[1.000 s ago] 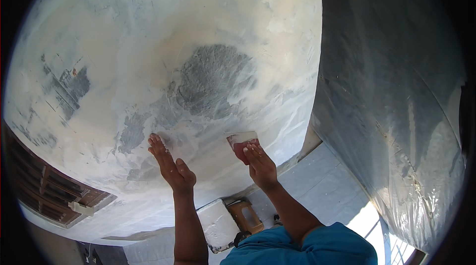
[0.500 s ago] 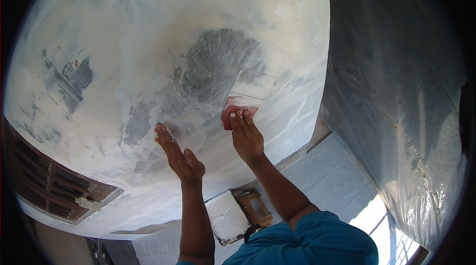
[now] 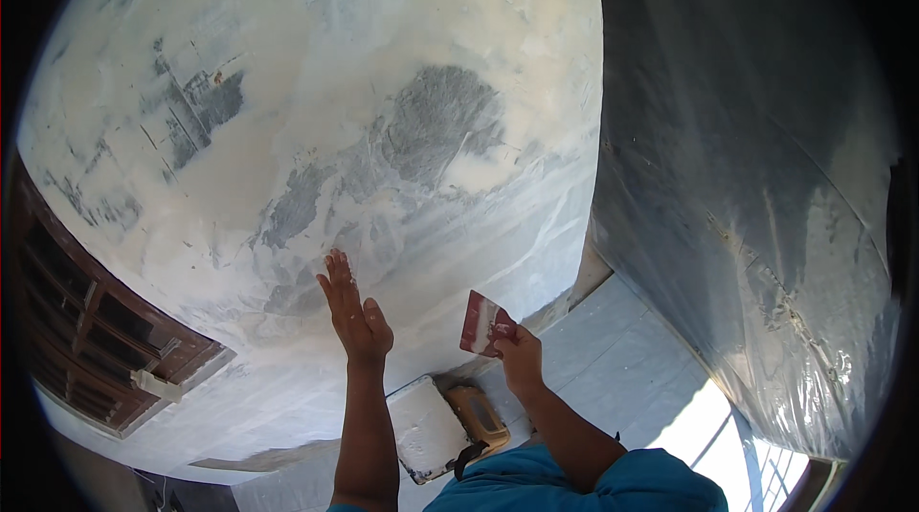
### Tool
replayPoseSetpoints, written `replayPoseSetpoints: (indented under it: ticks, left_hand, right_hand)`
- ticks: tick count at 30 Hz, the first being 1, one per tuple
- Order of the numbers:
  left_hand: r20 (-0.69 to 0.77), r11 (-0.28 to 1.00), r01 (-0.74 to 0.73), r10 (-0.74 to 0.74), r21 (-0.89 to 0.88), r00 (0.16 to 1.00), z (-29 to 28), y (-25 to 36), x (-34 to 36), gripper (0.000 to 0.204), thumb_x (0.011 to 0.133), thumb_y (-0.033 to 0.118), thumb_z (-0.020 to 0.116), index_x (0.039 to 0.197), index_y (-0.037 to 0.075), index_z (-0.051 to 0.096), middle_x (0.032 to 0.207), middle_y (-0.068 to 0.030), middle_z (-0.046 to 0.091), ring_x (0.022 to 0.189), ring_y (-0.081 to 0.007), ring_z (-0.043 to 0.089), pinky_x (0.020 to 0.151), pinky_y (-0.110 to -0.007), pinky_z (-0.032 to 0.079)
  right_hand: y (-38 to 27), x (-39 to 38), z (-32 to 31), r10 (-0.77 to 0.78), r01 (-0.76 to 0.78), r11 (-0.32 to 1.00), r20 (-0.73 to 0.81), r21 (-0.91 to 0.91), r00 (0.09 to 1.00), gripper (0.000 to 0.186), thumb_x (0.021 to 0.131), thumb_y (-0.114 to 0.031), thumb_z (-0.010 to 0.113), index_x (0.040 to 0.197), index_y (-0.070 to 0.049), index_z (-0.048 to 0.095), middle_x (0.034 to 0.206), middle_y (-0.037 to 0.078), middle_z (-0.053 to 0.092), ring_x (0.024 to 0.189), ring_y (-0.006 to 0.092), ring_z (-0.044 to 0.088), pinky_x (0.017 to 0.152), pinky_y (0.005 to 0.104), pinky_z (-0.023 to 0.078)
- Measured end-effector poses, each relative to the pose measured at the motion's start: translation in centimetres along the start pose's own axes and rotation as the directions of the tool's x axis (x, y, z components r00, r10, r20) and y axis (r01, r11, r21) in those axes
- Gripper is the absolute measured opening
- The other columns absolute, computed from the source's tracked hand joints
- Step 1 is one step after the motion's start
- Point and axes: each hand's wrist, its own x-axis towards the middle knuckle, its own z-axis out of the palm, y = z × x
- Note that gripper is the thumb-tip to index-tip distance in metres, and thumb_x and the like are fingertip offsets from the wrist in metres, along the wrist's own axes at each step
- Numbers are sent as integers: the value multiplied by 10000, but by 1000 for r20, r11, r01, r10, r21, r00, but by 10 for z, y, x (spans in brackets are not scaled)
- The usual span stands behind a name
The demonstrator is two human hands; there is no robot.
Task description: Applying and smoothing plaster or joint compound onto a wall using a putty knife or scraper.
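In front of me a wall is coated with patchy whitish filler, with grey patches showing through, the biggest a dark grey patch. My right hand grips a dark red, flat putty spreader with a white smear of filler across its face; the spreader is off the wall. My left hand is open, fingers stretched out and flecked with white, close to the wall's lower part. Whether its fingertips touch the wall I cannot tell.
Below lie a white-coated board and a yellowish-brown tray-like object. A brown wooden louvred window frame is at the lower left. Grey plastic sheeting hangs on the right, above a pale tiled floor.
My right hand has drawn the spreader down and away from the wall, leaving a whitish filler patch beside the dark grey area. My left hand has shifted slightly down and right.
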Motion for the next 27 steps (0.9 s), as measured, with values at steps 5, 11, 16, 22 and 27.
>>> replayPoseSetpoints:
  ticks: [5,11,16,22,27]
  left_hand:
    - [231,996,-83,75,26,970,-25,-16,7,617,915,199,462,1468,-67,389,1524,-242,404,1474,-386,299,1218,-538,159]
    - [518,706,-672,499,222,695,-41,-41,92,608,844,227,591,1403,3,503,1496,-145,473,1434,-273,386,1216,-449,248]
    - [550,544,-822,640,168,537,-26,-40,142,649,842,236,603,1436,17,462,1516,-123,450,1446,-248,366,1223,-461,230]
    - [593,481,-838,607,257,529,-21,-52,135,668,828,260,582,1442,27,463,1526,-113,442,1450,-232,361,1229,-463,216]
    - [593,467,-837,600,285,537,-26,-47,138,670,818,249,577,1442,31,466,1525,-110,444,1452,-228,358,1232,-465,210]
  right_hand:
    - [-65,41,13,-57,27,826,36,563,998,393,822,100,508,1210,46,521,1146,152,610,1046,277,663,933,381,585]
    - [-179,75,54,-791,602,572,-181,-558,584,394,882,-34,519,1265,17,598,945,189,710,787,218,703,748,324,551]
    - [-194,80,109,-905,586,295,-23,-755,426,421,896,-63,564,1317,-58,579,1154,205,668,963,397,664,822,454,549]
    - [-71,62,123,-880,578,94,203,-810,428,485,828,-14,648,1308,-41,582,1246,179,663,1124,303,663,928,383,564]
    - [-151,62,99,-907,498,238,-8,-834,420,412,850,-34,630,1261,-29,604,1211,171,679,1060,312,680,856,383,585]
